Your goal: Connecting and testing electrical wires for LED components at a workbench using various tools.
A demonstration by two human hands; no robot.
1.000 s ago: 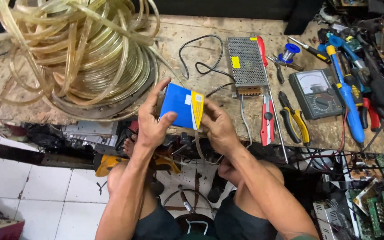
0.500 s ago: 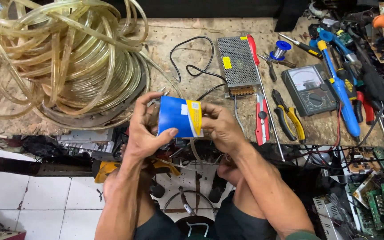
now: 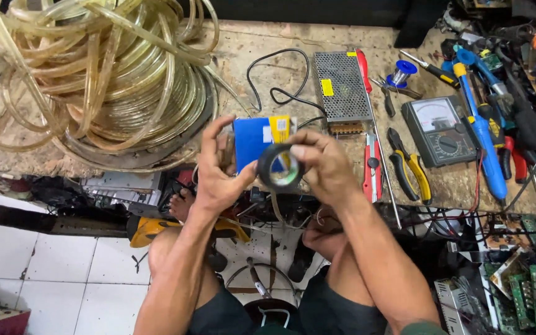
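Worn chipboard bench fills the top of the frame, over white tiles at lower left. At centre, your left hand clamps a blue box, thumb on its lower edge and fingers curled behind its left side. Your right hand pinches a black tape roll just in front of the box, fingertips on the roll's upper right rim. Clear hose coil lies at upper left; a grey power supply, pliers and a meter sit right of centre.
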